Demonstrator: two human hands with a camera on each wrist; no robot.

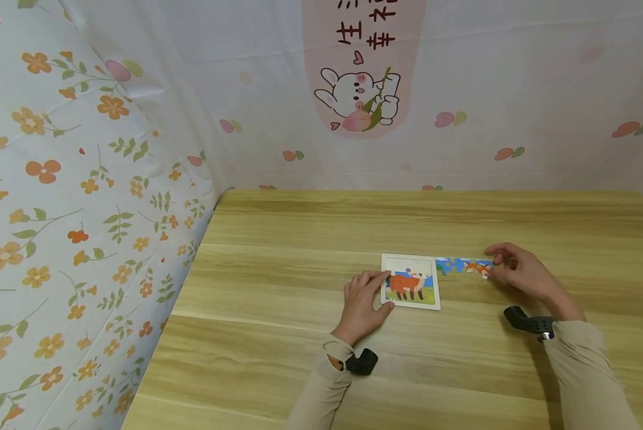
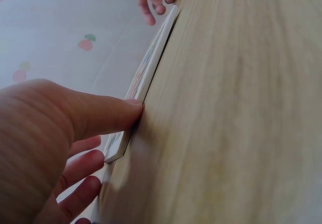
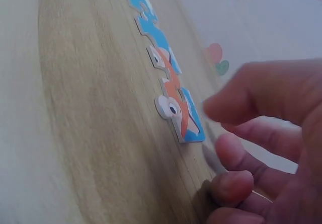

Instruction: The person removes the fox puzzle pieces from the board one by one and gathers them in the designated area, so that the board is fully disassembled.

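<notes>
A white-framed jigsaw board [image 1: 410,308] lies flat on the table, its lower part filled by a picture of an orange animal on grass; the upper strip is pale. My left hand [image 1: 362,303] rests at the board's left side, the fairly straight thumb [image 2: 108,117] touching the near edge and the index fingertip at the left edge. Right of the board, several jigsaw pieces [image 3: 157,38] lie in a row, blue with orange-and-white face parts. Beside the row's right end, my right hand [image 1: 527,276] hovers with loosely bent fingers, holding nothing; the closest piece [image 3: 185,121] shows an eye and an ear.
The wooden table [image 1: 278,269] extends around the board and pieces. Behind it hangs a white cloth [image 1: 246,89] with a rabbit print, and a flowered cloth [image 1: 74,197] hangs along the left. Dark wrist devices [image 1: 362,362] are strapped over both beige sleeves.
</notes>
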